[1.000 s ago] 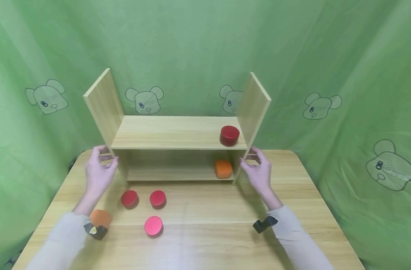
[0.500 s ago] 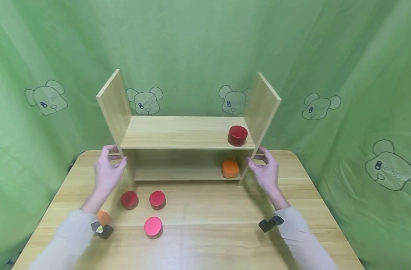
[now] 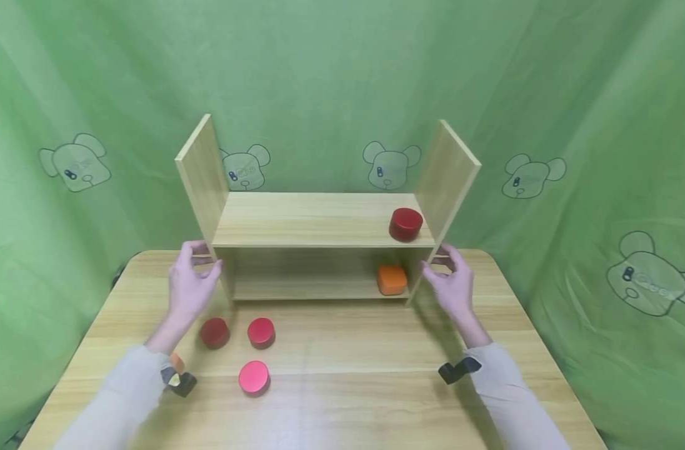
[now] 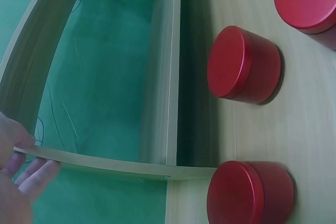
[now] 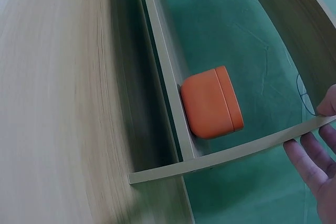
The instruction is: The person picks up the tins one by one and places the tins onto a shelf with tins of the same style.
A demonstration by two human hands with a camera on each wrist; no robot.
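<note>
A wooden two-tier shelf [image 3: 320, 219] stands toward the back of the table, between my hands. My left hand [image 3: 190, 284] pinches its left side panel, thumb on the front inner side and fingers behind, as the left wrist view shows. On the opposite side, my right hand [image 3: 452, 284] grips the right side panel the same way. A dark red round tin [image 3: 405, 225] sits on the upper board near the right panel. Below it, an orange rounded-square tin [image 3: 392, 280] rests on the lower board, also close to the right panel [image 5: 231, 153].
Three red round tins stand on the table [image 3: 354, 406] at front left: one left [image 3: 215, 333], one right of it [image 3: 260, 332], one nearer [image 3: 254, 378]. An orange object [image 3: 177, 362] is mostly hidden by my left wrist. A green curtain [image 3: 331, 75] hangs behind.
The shelf has slid to the right along the table with both hands gripping its sides, carrying the dark red tin and orange tin. The three red tins on the table have stayed put.
</note>
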